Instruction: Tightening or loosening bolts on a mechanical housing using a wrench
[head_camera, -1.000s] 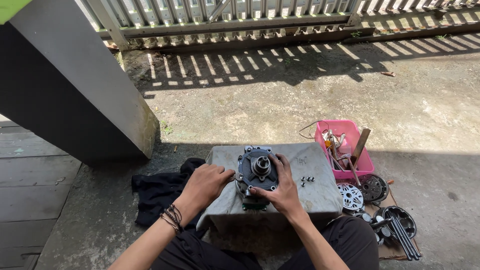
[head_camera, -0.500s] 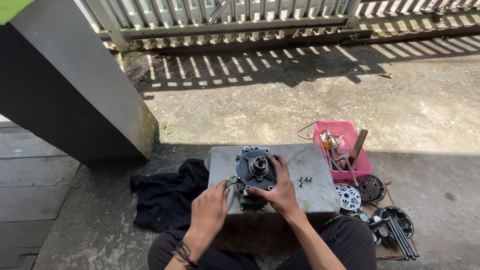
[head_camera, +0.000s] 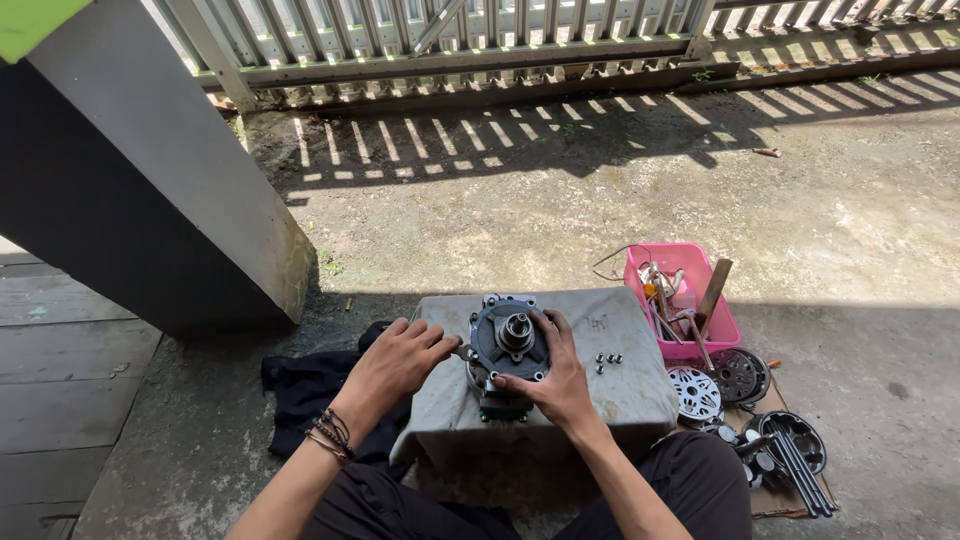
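A round dark metal machine housing with a central shaft (head_camera: 510, 345) sits on a cloth-covered grey block (head_camera: 620, 395), near the middle of its top. The right hand (head_camera: 555, 380) wraps the housing's right side, fingers curled against its rim, gripping it. The left hand (head_camera: 395, 360) rests at the housing's left edge, fingers bent toward a small tool or part there; whether it grips this I cannot tell. A few small bolts (head_camera: 607, 360) lie on the block just right of the housing. Beside the block's right end stands a pink plastic tray of tools (head_camera: 725, 325), with round metal plates (head_camera: 697, 392) in front of it. A black cloth (head_camera: 305, 385) lies left of the block.
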